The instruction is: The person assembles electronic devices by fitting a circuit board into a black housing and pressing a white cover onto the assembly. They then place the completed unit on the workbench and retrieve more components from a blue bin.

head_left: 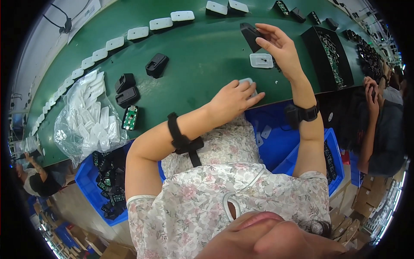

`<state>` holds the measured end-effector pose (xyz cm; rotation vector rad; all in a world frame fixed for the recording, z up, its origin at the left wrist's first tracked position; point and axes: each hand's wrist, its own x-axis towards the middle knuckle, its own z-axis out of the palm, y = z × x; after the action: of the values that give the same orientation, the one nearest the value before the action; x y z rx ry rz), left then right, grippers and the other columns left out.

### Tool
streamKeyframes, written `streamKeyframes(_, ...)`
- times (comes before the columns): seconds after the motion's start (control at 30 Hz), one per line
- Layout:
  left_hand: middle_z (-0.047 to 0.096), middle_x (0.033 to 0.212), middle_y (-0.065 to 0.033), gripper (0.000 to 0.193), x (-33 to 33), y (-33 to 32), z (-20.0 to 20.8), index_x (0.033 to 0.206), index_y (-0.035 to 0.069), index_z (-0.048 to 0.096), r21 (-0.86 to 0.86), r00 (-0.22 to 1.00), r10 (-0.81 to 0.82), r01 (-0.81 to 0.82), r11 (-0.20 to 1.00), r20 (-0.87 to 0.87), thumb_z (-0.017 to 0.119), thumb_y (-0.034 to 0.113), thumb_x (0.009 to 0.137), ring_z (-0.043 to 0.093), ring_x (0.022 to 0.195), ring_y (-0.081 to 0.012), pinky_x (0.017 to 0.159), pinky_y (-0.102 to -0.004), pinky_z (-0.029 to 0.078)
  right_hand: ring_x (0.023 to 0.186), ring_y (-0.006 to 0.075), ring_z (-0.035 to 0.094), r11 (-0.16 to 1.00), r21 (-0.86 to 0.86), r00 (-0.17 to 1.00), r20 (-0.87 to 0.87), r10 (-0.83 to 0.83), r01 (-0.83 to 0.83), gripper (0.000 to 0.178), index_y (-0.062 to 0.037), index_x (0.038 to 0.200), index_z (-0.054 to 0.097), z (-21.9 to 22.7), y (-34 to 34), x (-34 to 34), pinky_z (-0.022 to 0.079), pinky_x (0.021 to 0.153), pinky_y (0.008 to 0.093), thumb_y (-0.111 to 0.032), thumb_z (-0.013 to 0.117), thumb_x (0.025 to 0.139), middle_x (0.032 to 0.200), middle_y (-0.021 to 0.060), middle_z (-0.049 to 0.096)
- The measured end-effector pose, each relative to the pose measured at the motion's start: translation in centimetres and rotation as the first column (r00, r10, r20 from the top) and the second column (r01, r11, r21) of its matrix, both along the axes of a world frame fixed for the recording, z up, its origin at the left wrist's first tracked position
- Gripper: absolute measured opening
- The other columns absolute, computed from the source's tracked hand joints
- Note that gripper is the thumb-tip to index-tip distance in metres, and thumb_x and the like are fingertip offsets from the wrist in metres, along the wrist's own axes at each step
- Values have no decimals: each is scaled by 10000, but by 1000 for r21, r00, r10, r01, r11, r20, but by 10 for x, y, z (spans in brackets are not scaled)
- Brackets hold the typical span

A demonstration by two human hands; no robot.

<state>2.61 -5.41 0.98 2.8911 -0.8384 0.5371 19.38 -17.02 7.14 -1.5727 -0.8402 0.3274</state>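
Right hand (281,48): fingers gripping a black case (249,37) just beyond a white tray (261,61) on the bench (202,52); left hand (233,98): fingers bent over a pale plate (246,80) near the bench's edge, whether gripping I cannot tell; 1 clear bag (67,133) lies left.

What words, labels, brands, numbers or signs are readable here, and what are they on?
I can't read any.
White rectangular piece near the right hand: faint marks, too small to read.
White-topped pieces in the curving row: any print is too small to tell.
Green circuit board: too small to tell.
Cardboard boxes at right: too blurred to tell.
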Motion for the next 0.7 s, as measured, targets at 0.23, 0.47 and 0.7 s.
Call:
streamKeyframes(0.23,571,964,-47,547,-20,40,10,1254,71,530,-167,936,351,-352,921,-35,680,138,732,532,940,-207,777,-324,422,1077,166,580,1000,-20,995,-95,-21,19,403,9,1239,556,-12,-20,-18,452,950,275,-83,673,865,1166,92,611)
streamKeyframes(0.47,593,1191,-124,518,-35,72,-9,1279,35,515,-644,921,385,-325,693,-51,635,17,775,547,1092,-310,907,-396,444,978,238,628,951,-305,820,531,216,-53,323,-28,1106,641,-13,4,-55,487,869,327,-90,705,795,1089,100,659)
streamKeyframes(0.7,523,1372,-50,604,-47,69,-12,1314,120,524,-490,930,348,-360,794,-120,520,-100,751,484,1255,-266,976,-404,396,981,294,600,893,-443,730,585,352,-75,301,-12,1068,631,-23,14,-69,491,847,362,-89,697,785,1067,113,652)
